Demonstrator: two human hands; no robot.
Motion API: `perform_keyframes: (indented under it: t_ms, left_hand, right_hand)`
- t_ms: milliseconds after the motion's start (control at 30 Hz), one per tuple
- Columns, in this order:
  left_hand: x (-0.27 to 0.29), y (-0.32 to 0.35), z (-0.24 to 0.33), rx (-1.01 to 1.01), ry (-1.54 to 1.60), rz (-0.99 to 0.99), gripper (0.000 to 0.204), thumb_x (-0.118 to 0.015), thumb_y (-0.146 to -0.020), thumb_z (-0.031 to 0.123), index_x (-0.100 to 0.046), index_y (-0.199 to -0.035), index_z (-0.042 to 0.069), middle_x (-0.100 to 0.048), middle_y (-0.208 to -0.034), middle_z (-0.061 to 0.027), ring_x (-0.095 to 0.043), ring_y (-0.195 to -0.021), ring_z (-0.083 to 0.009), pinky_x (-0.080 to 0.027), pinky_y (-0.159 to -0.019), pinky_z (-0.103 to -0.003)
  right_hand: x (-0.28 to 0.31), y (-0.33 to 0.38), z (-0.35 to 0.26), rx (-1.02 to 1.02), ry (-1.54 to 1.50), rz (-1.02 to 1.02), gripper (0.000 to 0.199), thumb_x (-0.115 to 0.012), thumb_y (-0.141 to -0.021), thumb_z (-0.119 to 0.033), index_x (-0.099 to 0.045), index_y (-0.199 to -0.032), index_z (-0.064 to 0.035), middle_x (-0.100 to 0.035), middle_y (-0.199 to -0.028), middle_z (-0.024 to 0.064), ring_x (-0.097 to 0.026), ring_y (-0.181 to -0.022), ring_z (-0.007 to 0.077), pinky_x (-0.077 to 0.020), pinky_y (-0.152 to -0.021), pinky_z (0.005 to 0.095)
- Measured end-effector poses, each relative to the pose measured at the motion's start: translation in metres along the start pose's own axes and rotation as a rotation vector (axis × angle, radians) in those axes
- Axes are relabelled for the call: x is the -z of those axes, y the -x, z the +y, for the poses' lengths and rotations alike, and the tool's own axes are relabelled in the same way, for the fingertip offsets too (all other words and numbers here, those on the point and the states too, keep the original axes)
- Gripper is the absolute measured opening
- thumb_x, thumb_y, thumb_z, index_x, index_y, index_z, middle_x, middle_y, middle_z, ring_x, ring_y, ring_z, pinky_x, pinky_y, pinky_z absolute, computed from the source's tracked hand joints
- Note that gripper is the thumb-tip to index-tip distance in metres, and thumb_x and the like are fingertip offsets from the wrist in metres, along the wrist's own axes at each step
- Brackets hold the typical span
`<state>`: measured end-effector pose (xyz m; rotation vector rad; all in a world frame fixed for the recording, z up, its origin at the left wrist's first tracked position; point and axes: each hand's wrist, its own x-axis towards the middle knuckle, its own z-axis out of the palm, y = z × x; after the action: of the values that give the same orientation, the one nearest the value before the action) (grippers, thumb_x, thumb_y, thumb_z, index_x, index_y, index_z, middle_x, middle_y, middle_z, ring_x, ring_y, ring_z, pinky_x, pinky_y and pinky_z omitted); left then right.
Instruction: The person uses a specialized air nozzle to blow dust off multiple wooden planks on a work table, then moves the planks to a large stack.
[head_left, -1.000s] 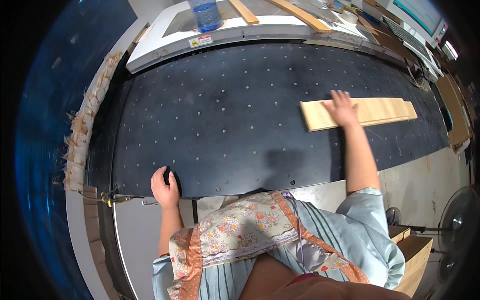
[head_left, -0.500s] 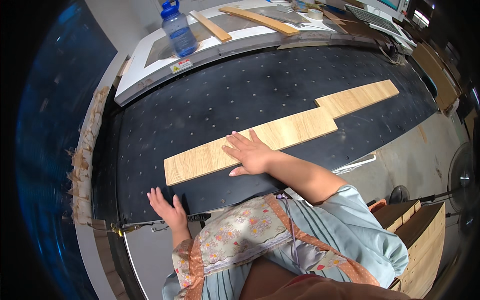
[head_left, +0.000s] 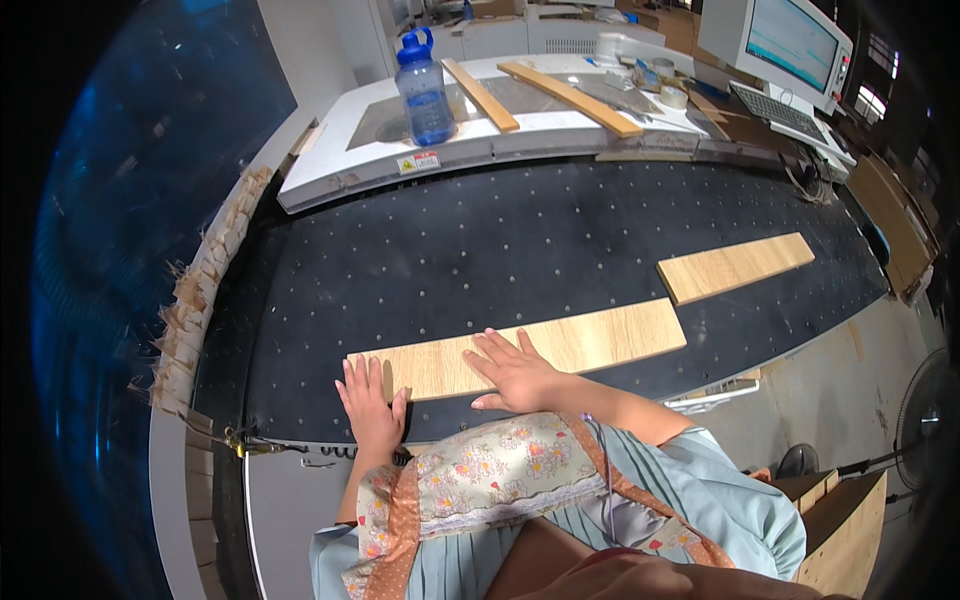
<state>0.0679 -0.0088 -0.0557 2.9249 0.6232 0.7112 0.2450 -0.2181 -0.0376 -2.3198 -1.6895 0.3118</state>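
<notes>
On the worktop (head_left: 440,230), the unclenched left hand (head_left: 372,408) and right hand (head_left: 520,382) touch a likely stiff wood-grain board (head_left: 605,338), best gripped at both ends.

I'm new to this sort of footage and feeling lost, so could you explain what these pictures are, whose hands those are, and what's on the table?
There's no robot here, just one person's bare hands. Every picture comes from a wide fisheye camera worn on the head, looking down, so straight edges bend near the rim. Picture left is the person's left. On the black, studded tabletop lie two pale wooden boards: a longer board close to the person and a shorter board farther right. The right hand is spread on the longer board; the left hand is at its left end. Neither hand grips it. Behind, a white ledge carries a blue water bottle.
</notes>
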Motion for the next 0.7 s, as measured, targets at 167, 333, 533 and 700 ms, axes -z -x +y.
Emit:
perform_keyframes:
  t_ms: [167, 333, 533, 700]
  left_hand:
    - [-0.005, 0.003, -0.007, 0.033, 0.065, -0.056, 0.052, -0.058, -0.086, 0.033, -0.047, -0.128, 0.005, -0.043, -0.135, -0.0172, -0.032, -0.132, -0.0366, -0.019, -0.109, -0.055]
    - [-0.007, 0.001, -0.004, 0.040, 0.075, -0.025, 0.050, -0.061, -0.083, 0.032, -0.050, -0.125, 0.006, -0.045, -0.133, -0.0166, -0.035, -0.131, -0.0345, -0.022, -0.108, -0.054]
    - [-0.015, 0.000, -0.005, 0.114, 0.064, 0.023, 0.045, -0.061, -0.083, 0.028, -0.051, -0.121, 0.005, -0.046, -0.132, -0.0168, -0.035, -0.130, -0.0376, -0.023, -0.106, -0.057]
    - [-0.009, 0.001, -0.005, 0.122, 0.014, 0.046, 0.043, -0.061, -0.083, 0.027, -0.051, -0.119, 0.006, -0.047, -0.129, -0.0162, -0.034, -0.129, -0.0395, -0.022, -0.106, -0.058]
  right_hand:
    - [0.017, -0.008, 0.003, -0.080, 0.067, 0.012, 0.091, -0.055, -0.079, -0.064, -0.027, -0.145, -0.0089, -0.020, -0.149, 0.0233, -0.011, -0.141, 0.0390, -0.0097, -0.106, 0.0653]
    - [0.014, -0.011, 0.010, -0.055, 0.094, 0.015, 0.090, -0.056, -0.076, -0.066, -0.032, -0.143, -0.0095, -0.030, -0.144, 0.0239, -0.023, -0.136, 0.0409, -0.0168, -0.102, 0.0686]
    - [0.009, -0.029, 0.005, -0.064, 0.093, 0.054, 0.084, -0.051, -0.081, -0.064, -0.033, -0.142, -0.0083, -0.030, -0.142, 0.0273, -0.023, -0.135, 0.0426, -0.0161, -0.102, 0.0687]
    - [0.014, -0.037, -0.002, -0.065, 0.087, 0.020, 0.084, -0.050, -0.082, -0.064, -0.032, -0.142, -0.0080, -0.028, -0.143, 0.0275, -0.022, -0.136, 0.0428, -0.0164, -0.102, 0.0688]
